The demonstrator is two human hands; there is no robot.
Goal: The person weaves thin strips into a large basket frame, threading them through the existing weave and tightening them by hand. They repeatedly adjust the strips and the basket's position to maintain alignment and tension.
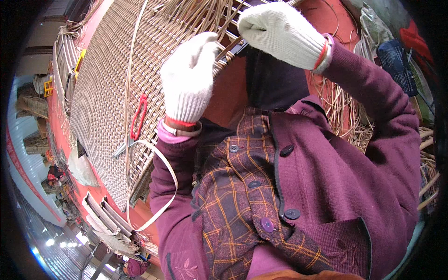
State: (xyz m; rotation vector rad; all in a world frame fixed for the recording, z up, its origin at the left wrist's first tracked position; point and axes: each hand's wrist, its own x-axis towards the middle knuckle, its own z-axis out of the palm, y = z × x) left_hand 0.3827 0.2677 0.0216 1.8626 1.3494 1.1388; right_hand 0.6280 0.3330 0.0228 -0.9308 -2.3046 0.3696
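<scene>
A large woven panel (pixel 107 88) of brown and tan strands slants in front of me, loose strands (pixel 196 21) fanning from its far part. My left hand (pixel 189 77), in a white knitted glove, is closed at the panel's right edge. Across the gap my right hand (pixel 284 35), gloved alike, makes a fist. A brown weaving strand (pixel 229 47) stretches between the two hands, pinched in both; the gloves hide its ends. Scissors (pixel 138 116) with red-wrapped handles rest on the panel by my left wrist. A pale flat strip (pixel 175 175) loops over my left forearm.
Bundles of loose strands (pixel 343 102) lie on the red floor at my right. Beyond them is a dark blue basket-like object (pixel 396 65). Curved, pale slatted pieces (pixel 100 214) sit at lower left, close to a clear plastic bag (pixel 81 168).
</scene>
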